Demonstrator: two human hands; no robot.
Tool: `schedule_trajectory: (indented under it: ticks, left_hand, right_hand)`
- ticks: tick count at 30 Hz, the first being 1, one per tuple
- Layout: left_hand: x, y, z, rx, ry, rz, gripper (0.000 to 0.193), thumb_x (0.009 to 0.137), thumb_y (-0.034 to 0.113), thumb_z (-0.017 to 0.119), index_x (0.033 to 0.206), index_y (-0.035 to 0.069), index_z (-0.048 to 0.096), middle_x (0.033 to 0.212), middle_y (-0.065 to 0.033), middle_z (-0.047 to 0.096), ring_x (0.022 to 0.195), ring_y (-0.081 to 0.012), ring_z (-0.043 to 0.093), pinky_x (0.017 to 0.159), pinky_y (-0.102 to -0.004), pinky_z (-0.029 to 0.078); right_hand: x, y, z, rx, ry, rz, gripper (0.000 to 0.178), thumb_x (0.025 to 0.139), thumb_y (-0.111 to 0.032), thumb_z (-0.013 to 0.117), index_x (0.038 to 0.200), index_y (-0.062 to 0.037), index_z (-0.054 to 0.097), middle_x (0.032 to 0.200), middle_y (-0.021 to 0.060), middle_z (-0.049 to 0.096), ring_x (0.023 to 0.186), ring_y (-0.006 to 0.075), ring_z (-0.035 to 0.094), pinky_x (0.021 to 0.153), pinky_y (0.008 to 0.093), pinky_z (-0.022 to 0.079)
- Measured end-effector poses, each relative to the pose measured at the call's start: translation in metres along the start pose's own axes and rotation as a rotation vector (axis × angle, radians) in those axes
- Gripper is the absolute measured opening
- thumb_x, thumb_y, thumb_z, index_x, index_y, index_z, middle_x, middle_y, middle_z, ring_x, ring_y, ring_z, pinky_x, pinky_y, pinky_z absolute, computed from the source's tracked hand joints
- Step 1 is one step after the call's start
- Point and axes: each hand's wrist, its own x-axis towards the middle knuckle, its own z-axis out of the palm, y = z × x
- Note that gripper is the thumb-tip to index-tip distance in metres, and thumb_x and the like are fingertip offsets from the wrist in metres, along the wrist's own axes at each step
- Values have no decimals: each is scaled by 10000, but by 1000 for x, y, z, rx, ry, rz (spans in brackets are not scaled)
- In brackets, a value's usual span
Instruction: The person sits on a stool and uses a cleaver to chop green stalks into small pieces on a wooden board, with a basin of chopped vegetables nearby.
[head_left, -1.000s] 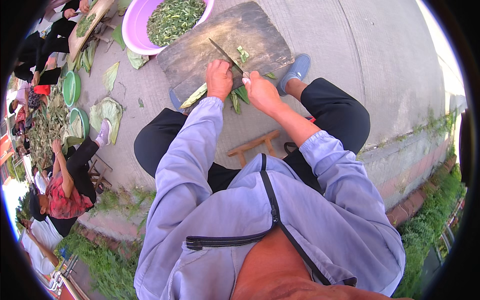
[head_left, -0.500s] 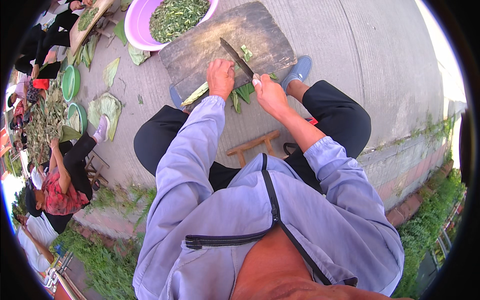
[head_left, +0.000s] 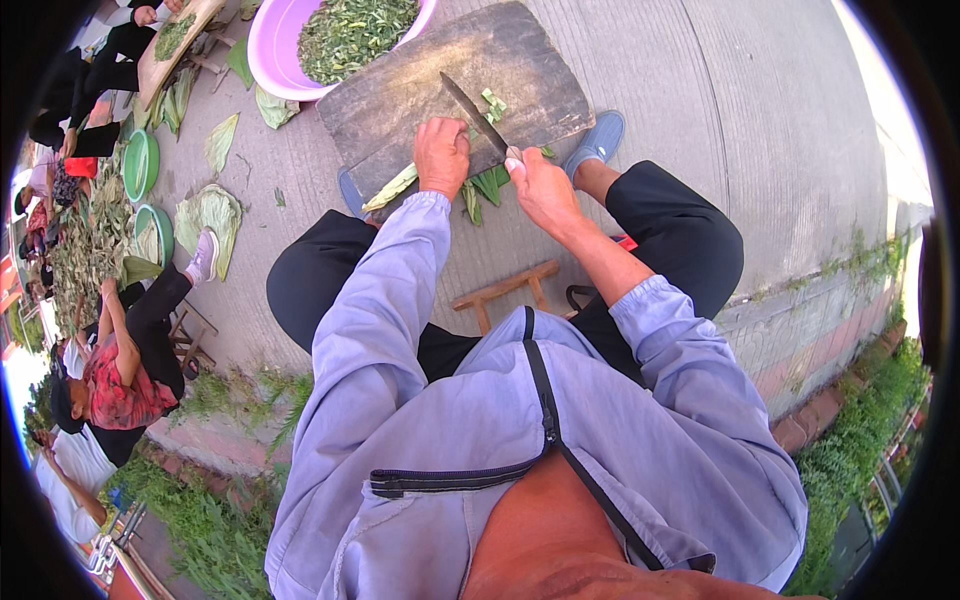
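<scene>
At the left of the frame we see a green basin (head_left: 142, 165) just above a second green basin (head_left: 165, 222), with a seated person in a red patterned shirt (head_left: 128, 392) below them. We also see green plants (head_left: 850, 470) at lower right, along a reddish-brown edging (head_left: 803, 425).

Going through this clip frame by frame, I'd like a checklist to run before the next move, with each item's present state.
1. Right hand grips the handle of the long, dark-bladed metal knife: ok.
2. Left hand is down at the long, pale green leaf near the board's edge: ok.
3. Left fingertips clear of the blade: cannot tell; they are hidden, with the blade close by.
4. Rectangular, worn wooden board free of small, pale green cut pieces: not ok; a few lie beside the blade.
5. Round, lilac plastic basin near the board: ok.
</scene>
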Motion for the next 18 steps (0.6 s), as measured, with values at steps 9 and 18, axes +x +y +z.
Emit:
schedule_trajectory:
  ticks: [9,18]
  left_hand:
    - [1,-3,-1,1,-23,-22,136,829,77,728,961,111,720,1004,-99,674,994,-360,612,890,-472,497]
    - [1,0,-2,7,-4,7,119,822,65,736,936,92,715,978,-107,673,960,-366,611,858,-466,498]
  right_hand:
    - [-16,-19,-17,15,-84,23,368,1066,-322,546,1057,46,553,960,347,698,876,548,680,815,622,511]
    - [-19,-16,-15,-32,-162,93,384,1089,-343,502,1098,37,550,1052,348,700,935,540,686,851,616,520]
